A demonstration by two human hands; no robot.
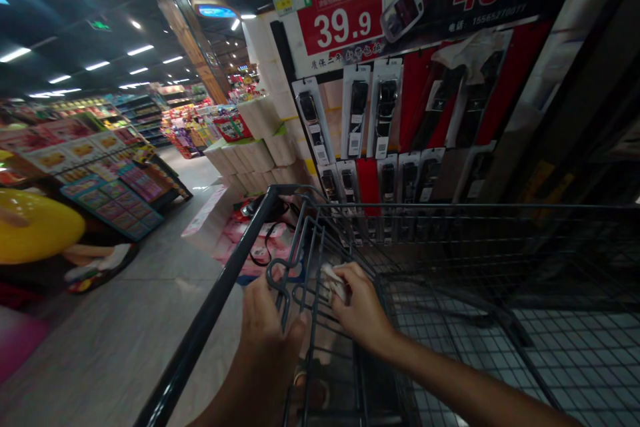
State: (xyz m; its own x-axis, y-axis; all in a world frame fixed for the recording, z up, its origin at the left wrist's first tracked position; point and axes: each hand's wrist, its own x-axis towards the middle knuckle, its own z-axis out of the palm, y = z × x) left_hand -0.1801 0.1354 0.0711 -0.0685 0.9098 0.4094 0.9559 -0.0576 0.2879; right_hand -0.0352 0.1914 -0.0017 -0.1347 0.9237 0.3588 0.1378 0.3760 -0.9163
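A dark grey shopping cart (209, 307) with wire mesh sides fills the lower part of the head view. My left hand (263, 323) is closed around the looped wires of the cart's fold-up rack, just behind the push bar. My right hand (363, 310) pinches a crumpled white wipe (336, 282) against the thin wires of that same rack. Part of the wipe is hidden under my fingers. To the right, the mesh basket (565, 347) of the cart spreads out below my right forearm.
Packaged belts (357, 110) hang on a display beyond the cart, under price signs (343, 23). White and pink packs (250, 240) are stacked beside it. At left stand a goods shelf (113, 193) and a yellow inflatable-looking object (40, 227), with a person's foot (100, 267) below it.
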